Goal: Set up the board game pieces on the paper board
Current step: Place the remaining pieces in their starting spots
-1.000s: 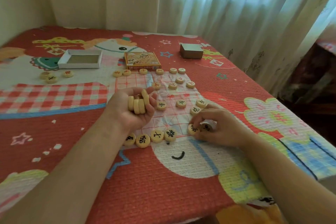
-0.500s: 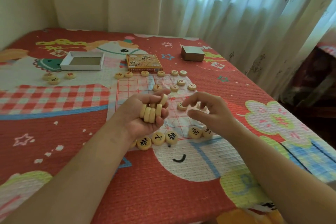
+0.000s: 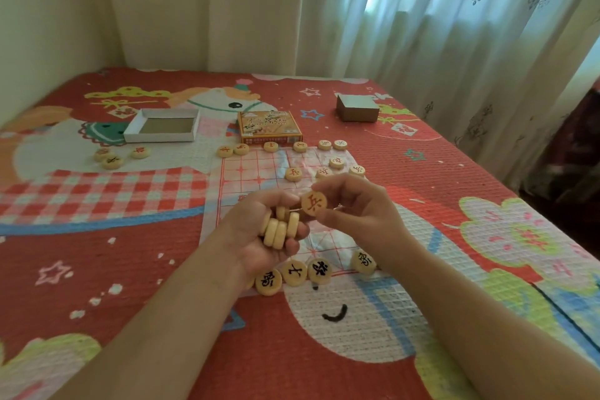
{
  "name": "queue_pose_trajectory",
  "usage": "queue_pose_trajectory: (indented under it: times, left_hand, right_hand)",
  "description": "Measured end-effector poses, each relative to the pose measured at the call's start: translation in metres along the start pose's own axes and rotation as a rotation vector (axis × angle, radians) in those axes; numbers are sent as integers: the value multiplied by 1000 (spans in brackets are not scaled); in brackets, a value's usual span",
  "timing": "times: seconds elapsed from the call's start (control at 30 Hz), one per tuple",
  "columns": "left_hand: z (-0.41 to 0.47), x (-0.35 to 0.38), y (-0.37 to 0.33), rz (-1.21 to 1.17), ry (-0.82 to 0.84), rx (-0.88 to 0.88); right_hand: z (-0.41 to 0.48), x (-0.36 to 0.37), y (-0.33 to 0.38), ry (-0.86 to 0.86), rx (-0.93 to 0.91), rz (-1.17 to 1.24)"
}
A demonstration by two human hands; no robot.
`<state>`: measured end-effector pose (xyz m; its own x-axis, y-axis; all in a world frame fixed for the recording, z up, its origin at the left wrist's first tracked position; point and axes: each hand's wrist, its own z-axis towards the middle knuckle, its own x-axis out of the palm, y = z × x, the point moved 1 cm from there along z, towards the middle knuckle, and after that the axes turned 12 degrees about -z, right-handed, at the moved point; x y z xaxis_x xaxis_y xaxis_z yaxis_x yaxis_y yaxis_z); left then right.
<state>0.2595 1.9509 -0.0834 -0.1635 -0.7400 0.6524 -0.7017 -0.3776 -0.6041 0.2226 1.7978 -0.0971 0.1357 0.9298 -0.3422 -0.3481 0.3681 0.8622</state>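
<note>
A thin paper board with a red grid lies on the red patterned bed cover. Round wooden discs stand on it: black-lettered ones along the near edge, red-lettered ones toward the far side. My left hand is held above the board, palm up, closed on a stack of discs. Just to its right, my right hand pinches a single red-lettered disc by its edge, face toward me, touching the stack.
An open white box tray and three loose discs lie at the far left. The printed game box sits behind the board, a grey box at the far right. Curtains hang behind; the bed's edge falls away on the right.
My right hand left the near edge of the board, rose to the left hand and now holds one red-lettered disc from the stack. The left hand stayed raised.
</note>
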Motion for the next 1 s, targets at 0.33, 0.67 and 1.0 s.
queue_pose_trajectory:
  times: [0.33,0.67,1.0]
  left_hand:
    - [0,-1,1,19,-12,-6]
    - [0,-2,-1,26,-55,0]
    - [1,-20,-23,-363,-103,119]
  right_hand:
    - [-2,1,2,-21,22,-12]
    - [0,2,14,-87,147,66]
    - [114,37,2,-5,489,-407]
